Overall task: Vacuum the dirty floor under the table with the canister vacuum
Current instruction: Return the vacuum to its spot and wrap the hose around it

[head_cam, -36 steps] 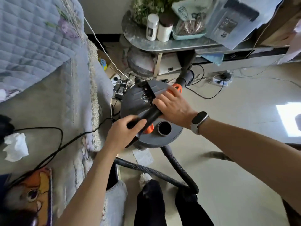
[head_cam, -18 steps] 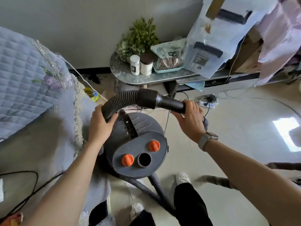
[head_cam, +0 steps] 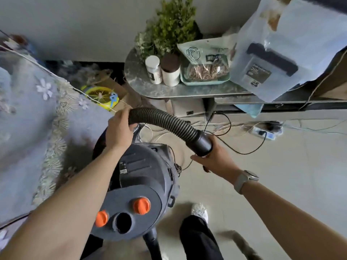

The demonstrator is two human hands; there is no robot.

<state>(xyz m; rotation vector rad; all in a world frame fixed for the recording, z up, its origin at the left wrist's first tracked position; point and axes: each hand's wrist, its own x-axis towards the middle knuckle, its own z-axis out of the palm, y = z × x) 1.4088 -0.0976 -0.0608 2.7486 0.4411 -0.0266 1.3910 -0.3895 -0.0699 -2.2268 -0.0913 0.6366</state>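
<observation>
Head view: corrugated hose (head_cam: 165, 122) is being gripped above the canister vacuum (head_cam: 139, 192) by the left hand (head_cam: 120, 131); its rigid cuff (head_cam: 201, 144) is being clasped by the right hand (head_cam: 216, 159), before the table (head_cam: 180, 90).

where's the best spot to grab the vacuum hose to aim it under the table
Grip the smooth rigid cuff at the end of the hose, coming from below and the right, where the right hand is. It is stiff and round, so it likely steers better than the ribbed part. The left hand holds the ribbed bend above the canister.
</observation>
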